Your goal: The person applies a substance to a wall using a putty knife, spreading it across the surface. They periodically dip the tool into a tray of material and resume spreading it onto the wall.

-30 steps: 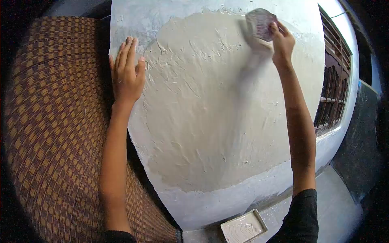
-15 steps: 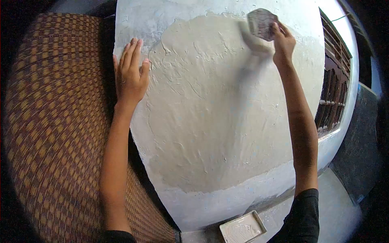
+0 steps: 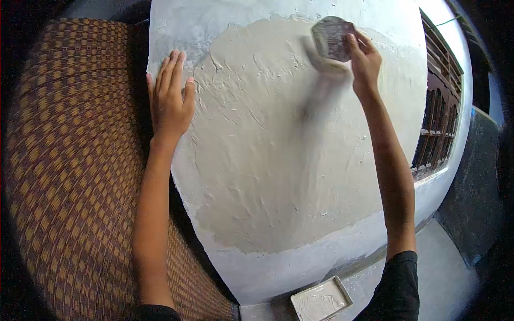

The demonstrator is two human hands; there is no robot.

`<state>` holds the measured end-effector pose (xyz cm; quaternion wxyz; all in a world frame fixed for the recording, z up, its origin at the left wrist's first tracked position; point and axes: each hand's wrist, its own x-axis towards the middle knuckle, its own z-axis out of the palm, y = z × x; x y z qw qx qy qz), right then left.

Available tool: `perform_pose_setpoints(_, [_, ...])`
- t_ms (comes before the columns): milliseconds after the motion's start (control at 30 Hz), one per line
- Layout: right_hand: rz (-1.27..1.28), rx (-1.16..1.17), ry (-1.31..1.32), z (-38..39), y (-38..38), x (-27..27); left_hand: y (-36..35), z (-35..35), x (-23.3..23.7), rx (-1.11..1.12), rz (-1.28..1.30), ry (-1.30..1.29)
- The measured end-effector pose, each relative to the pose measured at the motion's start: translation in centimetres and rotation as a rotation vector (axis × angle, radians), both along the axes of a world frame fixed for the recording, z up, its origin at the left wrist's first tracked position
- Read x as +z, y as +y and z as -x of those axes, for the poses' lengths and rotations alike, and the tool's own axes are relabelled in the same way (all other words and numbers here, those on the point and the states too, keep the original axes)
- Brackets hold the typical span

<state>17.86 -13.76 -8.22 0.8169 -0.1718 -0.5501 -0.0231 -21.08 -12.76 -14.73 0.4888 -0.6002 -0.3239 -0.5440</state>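
Observation:
My right hand [image 3: 367, 61] grips a flat, dark scraper [image 3: 332, 39] by its right edge, thumb on the near face. The scraper has angled corners and pale smears, and is held close over the upper part of a wet, cream-coloured putty patch [image 3: 267, 160] on the white wall [image 3: 257, 273]. A blurred shadow of hand and scraper falls on the patch. At the wall's left edge, my left hand [image 3: 172, 101] lies flat with fingers spread, just beside the patch. Ridges and small lumps mark the putty, mostly at the upper left.
On the floor below the wall stands a shallow tray [image 3: 347, 293] with cream putty inside. A brown woven mat [image 3: 75, 160] hangs along the left side. To the right are a barred window [image 3: 441, 117] and a dark panel [image 3: 471, 187] leaning past the wall.
My right hand and the scraper have moved left and slightly down over the putty patch. My left hand stays at the wall's edge.

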Motion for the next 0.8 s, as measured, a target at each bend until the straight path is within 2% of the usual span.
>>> perform_pose_setpoints(33, [-0.026,0.007,-0.085,0.2,0.8,0.0,0.0,0.1,0.0,0.016,0.001,0.006])
perform_pose_setpoints(67, [-0.024,-0.134,-0.121,-0.2,1.5,0.2,-0.1,0.2,0.0,0.034,0.001,0.011])
perform_pose_setpoints(100, [-0.023,-0.131,-0.119,-0.8,1.9,0.2,-0.2,0.2,0.0,0.036,0.003,0.012])
perform_pose_setpoints(167, [-0.018,-0.139,0.096,-2.5,2.4,0.4,-0.5,0.3,-0.1,0.052,0.02,0.015])
perform_pose_setpoints(200, [0.048,-0.078,0.228,-4.2,2.9,0.9,-0.6,0.3,-0.1,0.056,0.02,0.013])
perform_pose_setpoints(233, [-0.013,0.029,0.338,-5.7,3.5,0.8,-0.7,0.3,-0.1,0.045,0.02,0.017])
perform_pose_setpoints(333, [-0.026,0.014,0.488,-5.8,1.9,0.0,-0.4,0.4,-0.2,0.027,0.01,0.016])
perform_pose_setpoints(433, [0.001,-0.008,0.235,-2.6,0.7,-0.9,-0.3,-0.1,-0.2,0.011,0.001,0.005])
perform_pose_setpoints(500, [-0.091,0.057,0.024,0.1,0.1,-1.8,-0.3,-0.2,-0.3,0.003,0.001,-0.002])
perform_pose_setpoints(567, [-0.083,-0.129,-0.08,1.1,0.6,-1.4,-0.4,-0.2,-0.3,0.022,-0.006,-0.006])
perform_pose_setpoints(633, [-0.095,-0.125,-0.071,0.7,0.6,-1.3,-0.3,-0.1,-0.2,0.006,-0.014,0.007])
perform_pose_setpoints(700, [-0.065,-0.169,0.096,-3.3,2.4,-0.7,-0.1,0.3,-0.2,-0.005,0.006,0.022])
perform_pose_setpoints(767, [0.023,-0.096,0.311,-7.3,2.9,-0.8,-0.2,0.3,-0.2,-0.002,0.015,0.025])
perform_pose_setpoints(800, [-0.019,0.013,0.406,-9.1,3.2,-1.1,-0.3,0.3,-0.2,-0.002,0.024,0.027])
